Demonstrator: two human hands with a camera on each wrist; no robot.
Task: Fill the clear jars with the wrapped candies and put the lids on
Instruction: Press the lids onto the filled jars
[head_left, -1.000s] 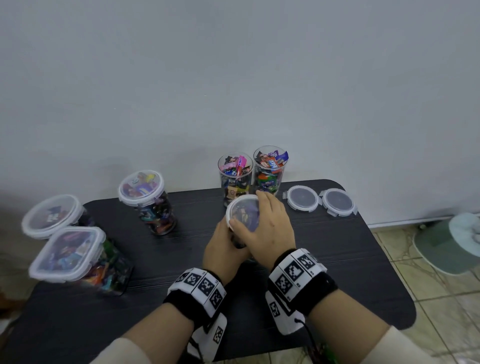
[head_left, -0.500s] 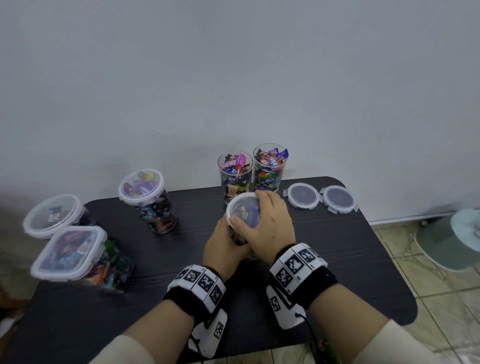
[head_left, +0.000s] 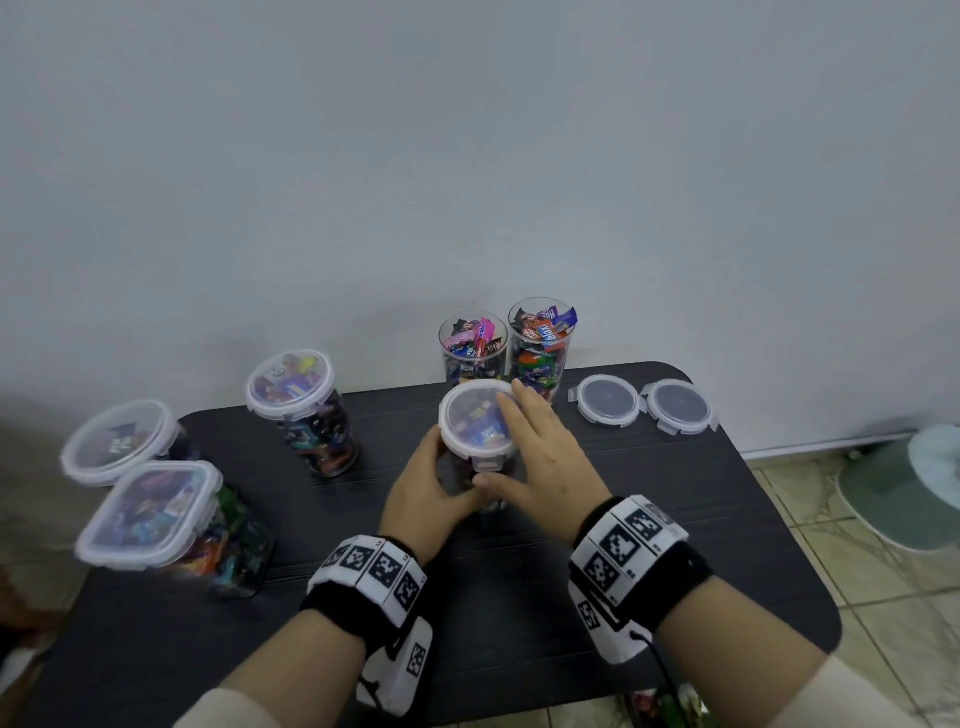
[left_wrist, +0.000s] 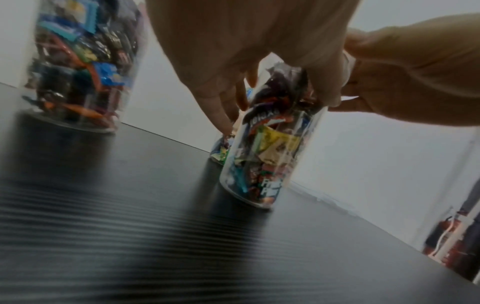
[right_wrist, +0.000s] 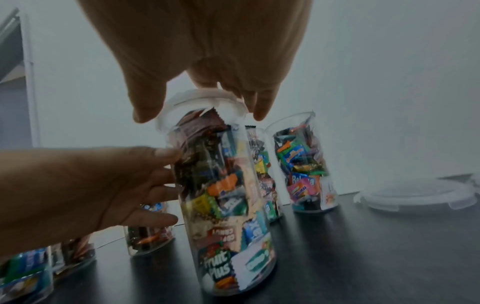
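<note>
Mid-desk (head_left: 675, 519), the left hand (head_left: 426, 493) has its fingers curled round the jar (right_wrist: 226, 205); the right hand (head_left: 540, 457) lays straight fingers on its lid (head_left: 475, 418). Uneven pressing could leave the lid unlatched or tip the tall jar.

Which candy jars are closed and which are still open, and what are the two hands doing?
Middle jar: full, lid on top.
Left hand: grips the middle jar's side.
Right hand: fingers straight, resting on its lid.
Two back jars: full, open.
Two spare lids: lying flat on the table.
Round jar: lidded.
Two far-left jars: lidded.
</note>
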